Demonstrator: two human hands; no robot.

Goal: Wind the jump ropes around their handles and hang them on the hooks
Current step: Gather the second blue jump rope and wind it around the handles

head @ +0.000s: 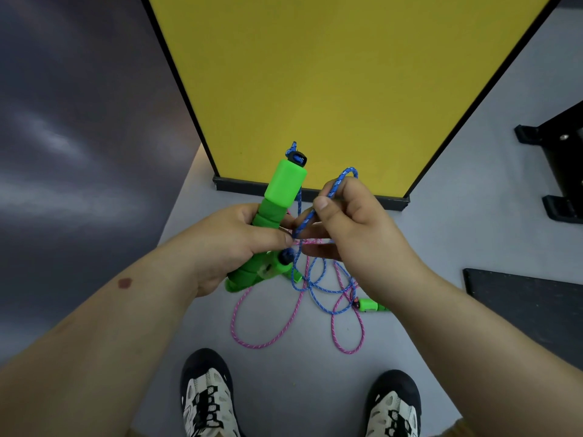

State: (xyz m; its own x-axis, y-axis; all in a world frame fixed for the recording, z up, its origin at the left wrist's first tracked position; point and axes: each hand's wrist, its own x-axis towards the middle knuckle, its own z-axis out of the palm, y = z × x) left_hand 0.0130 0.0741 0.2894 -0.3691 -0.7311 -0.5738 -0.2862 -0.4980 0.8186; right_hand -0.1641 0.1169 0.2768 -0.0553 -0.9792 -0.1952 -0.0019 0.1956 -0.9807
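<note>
Our right hand pinches a loop of the blue rope between thumb and fingers, just right of the green handles, which our left hand grips as a bundle. We judge winding has barely begun; next we must wrap that loop around the handles. The pink rope lies on the floor below them.
</note>
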